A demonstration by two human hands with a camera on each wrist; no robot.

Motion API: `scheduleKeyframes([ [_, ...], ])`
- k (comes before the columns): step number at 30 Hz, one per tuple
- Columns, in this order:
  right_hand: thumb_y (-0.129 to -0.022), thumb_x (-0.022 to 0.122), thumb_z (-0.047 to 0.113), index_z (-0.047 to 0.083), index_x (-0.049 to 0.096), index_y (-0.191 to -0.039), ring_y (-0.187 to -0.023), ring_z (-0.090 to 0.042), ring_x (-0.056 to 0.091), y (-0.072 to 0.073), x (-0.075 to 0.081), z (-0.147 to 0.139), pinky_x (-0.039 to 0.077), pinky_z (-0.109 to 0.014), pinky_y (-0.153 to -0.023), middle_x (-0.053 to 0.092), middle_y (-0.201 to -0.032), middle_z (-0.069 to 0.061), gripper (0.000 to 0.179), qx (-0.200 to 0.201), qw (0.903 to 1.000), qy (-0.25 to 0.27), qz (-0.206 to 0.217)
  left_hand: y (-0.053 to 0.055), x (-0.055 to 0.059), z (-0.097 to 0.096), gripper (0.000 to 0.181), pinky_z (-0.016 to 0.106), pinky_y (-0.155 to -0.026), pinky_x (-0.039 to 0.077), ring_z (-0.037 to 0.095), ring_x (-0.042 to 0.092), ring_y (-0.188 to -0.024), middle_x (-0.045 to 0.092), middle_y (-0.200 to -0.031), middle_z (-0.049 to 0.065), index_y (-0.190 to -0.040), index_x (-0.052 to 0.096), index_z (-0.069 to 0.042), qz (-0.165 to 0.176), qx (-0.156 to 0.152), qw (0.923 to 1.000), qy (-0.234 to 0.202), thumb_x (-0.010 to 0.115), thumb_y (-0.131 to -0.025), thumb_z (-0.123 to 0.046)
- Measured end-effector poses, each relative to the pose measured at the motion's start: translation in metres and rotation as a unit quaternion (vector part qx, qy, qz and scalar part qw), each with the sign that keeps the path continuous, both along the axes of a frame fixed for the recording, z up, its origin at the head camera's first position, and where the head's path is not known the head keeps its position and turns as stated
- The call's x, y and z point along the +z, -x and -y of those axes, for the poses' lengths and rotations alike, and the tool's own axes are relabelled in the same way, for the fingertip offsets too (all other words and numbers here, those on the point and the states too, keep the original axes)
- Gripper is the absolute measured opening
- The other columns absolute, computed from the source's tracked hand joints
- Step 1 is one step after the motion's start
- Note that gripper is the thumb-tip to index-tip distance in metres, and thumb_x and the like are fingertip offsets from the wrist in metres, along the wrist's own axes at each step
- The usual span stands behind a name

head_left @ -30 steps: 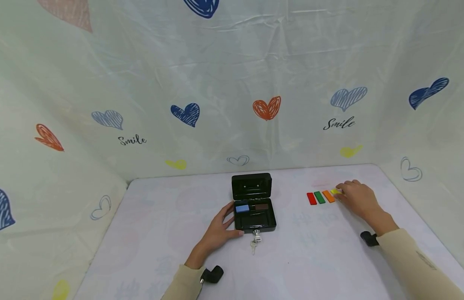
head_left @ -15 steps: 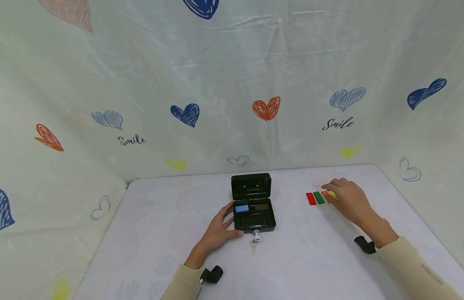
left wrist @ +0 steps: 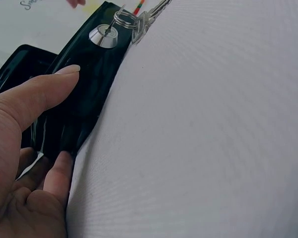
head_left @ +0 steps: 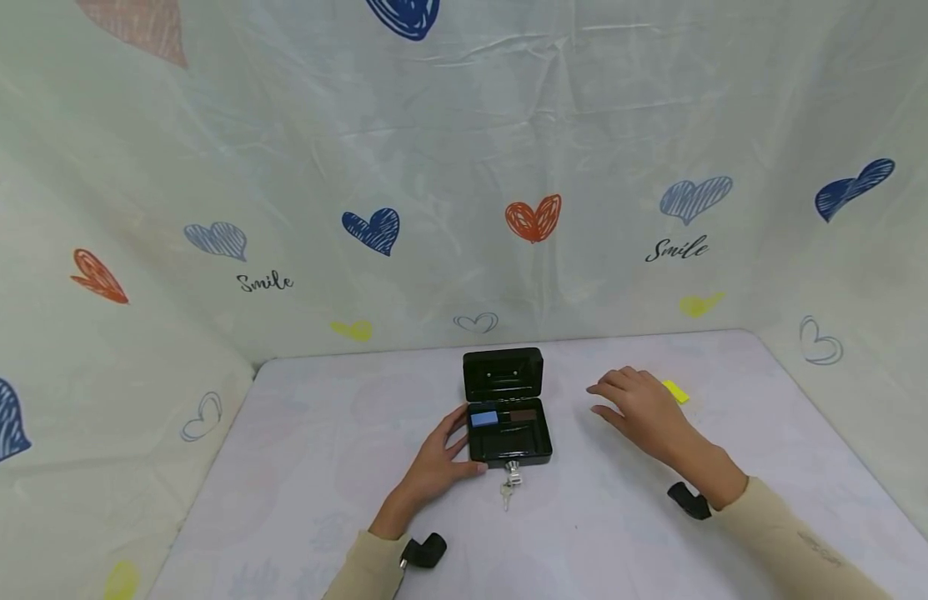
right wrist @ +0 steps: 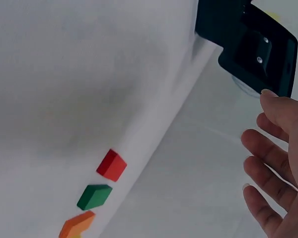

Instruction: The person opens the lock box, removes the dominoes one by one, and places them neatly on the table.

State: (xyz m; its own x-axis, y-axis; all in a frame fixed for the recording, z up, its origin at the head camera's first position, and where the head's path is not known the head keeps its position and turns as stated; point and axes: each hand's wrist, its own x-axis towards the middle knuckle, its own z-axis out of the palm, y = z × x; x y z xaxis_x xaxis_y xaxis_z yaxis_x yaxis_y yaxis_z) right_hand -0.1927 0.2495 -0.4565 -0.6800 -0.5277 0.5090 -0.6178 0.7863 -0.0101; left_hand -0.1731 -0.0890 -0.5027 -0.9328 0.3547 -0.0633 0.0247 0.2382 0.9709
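Observation:
A small black cash box (head_left: 534,458) stands on the table with its lid raised. Inside lie a blue block (head_left: 484,418) and a brown block (head_left: 522,414). My left hand (head_left: 437,458) holds the box's left side, thumb on the front wall, fingers along the side. Keys (left wrist: 139,29) hang from a ring at the lock (left wrist: 104,35). To the right, my right hand (head_left: 642,412) hovers with fingers spread and nothing in them. In the right wrist view, a red block (right wrist: 111,165), a green block (right wrist: 94,197) and an orange block (right wrist: 77,225) lie in a row; the hand hides them from the head view.
A yellow block (head_left: 676,392) lies just past my right hand. A white cloth (head_left: 321,417) covers the table. Behind it hangs a white curtain (head_left: 433,125) printed with hearts and "Smile". Each wrist wears a black camera.
My right hand has let go of the yellow block, now lying on the table, and moved left toward the box, over the other blocks. The left hand stays on the box.

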Motion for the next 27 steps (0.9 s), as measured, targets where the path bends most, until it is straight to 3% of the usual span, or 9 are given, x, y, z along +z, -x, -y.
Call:
scheduleKeyframes([
  [16,-0.075,0.078,0.024,0.016,0.068,-0.107,-0.097,-0.016,0.053,0.005,-0.011,0.058,0.049,-0.031,-0.083,0.061,-0.100,0.004,0.034,0.051,0.9975,-0.033,0.036,-0.003,0.004,0.000,0.094,0.036,-0.099,0.042,0.035,0.038,-0.128,0.028,-0.147,0.014,-0.146,0.023,-0.010,0.004,0.001,1.0000,0.001,0.079,-0.071,-0.002],
  [20,-0.076,0.078,0.026,0.017,0.068,-0.106,-0.096,-0.015,0.052,0.009,-0.014,0.068,0.049,-0.030,-0.084,0.061,-0.100,0.004,0.033,0.059,0.9968,-0.044,0.031,0.002,-0.005,0.001,0.096,0.035,-0.099,0.042,0.035,0.037,-0.128,0.027,-0.147,0.014,-0.147,0.023,-0.011,0.006,-0.002,0.9999,-0.011,0.079,-0.070,-0.002],
  [27,-0.073,0.079,0.024,0.015,0.068,-0.102,-0.094,-0.017,0.052,0.016,-0.021,0.080,0.049,-0.031,-0.083,0.060,-0.100,0.002,0.032,0.076,0.9952,-0.060,0.012,0.011,-0.027,0.004,0.098,0.030,-0.098,0.043,0.030,0.037,-0.129,0.027,-0.148,0.006,-0.146,0.024,-0.025,0.003,-0.003,0.9999,-0.014,0.082,-0.069,-0.009],
])
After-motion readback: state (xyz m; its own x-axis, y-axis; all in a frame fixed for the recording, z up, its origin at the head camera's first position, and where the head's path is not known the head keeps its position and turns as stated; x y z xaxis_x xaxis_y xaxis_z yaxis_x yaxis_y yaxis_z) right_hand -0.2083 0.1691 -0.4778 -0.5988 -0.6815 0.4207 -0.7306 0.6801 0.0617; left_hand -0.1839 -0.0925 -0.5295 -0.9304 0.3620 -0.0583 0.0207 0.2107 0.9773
